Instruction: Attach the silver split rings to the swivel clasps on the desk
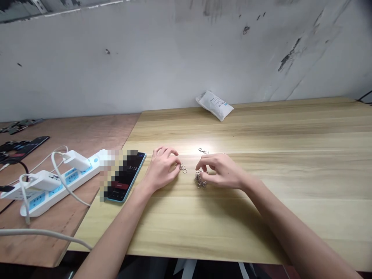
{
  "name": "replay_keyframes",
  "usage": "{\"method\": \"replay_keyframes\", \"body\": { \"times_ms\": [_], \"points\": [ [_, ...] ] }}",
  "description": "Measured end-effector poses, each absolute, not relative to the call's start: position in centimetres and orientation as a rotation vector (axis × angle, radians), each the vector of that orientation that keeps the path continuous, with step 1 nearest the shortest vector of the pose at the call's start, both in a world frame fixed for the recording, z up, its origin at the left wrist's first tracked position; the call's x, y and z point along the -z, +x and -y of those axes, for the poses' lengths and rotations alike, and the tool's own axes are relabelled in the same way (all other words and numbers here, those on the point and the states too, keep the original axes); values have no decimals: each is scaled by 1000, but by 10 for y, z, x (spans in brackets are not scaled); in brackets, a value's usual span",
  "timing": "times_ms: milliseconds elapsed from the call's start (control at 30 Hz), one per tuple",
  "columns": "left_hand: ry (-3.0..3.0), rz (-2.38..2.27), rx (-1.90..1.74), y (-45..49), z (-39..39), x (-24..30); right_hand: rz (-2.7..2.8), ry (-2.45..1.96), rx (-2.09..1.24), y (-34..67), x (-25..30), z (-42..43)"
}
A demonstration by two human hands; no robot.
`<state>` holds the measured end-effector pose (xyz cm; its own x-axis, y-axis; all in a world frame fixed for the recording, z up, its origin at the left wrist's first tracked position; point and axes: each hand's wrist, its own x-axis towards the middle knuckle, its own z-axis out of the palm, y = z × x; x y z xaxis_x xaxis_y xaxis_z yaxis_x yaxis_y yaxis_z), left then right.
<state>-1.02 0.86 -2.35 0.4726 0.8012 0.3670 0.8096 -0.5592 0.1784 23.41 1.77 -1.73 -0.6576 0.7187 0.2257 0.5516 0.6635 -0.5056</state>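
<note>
On the wooden tabletop [290, 217], from left to right, the half-closed left hand [161, 168] rests its fingertips just beside small metal rings [183, 168], a heap of metal key rings [200, 180] and a single key ring [203, 151] lie beyond, and the half-closed right hand [222, 170] curls over the heap, neither grip being clear.
</note>
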Motion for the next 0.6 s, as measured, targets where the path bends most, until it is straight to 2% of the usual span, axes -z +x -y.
{"method": "replay_keyframes", "body": {
  "times_ms": [200, 367, 500, 600],
  "points": [
    [-2672, 1447, 719, -7, -6, 20, 2263, -1494, -149, 237, 36, -42],
    [-2681, 1453, 770, -4, -4, 19, 2415, -1545, 101, 225, 41, -47],
    [-2696, 1458, 777, -2, -3, 19, 2315, -1549, 9, 221, 39, -45],
    [-2707, 1459, 786, -1, -2, 20, 2079, -1478, -389, 223, 35, -42]
  ]
}}
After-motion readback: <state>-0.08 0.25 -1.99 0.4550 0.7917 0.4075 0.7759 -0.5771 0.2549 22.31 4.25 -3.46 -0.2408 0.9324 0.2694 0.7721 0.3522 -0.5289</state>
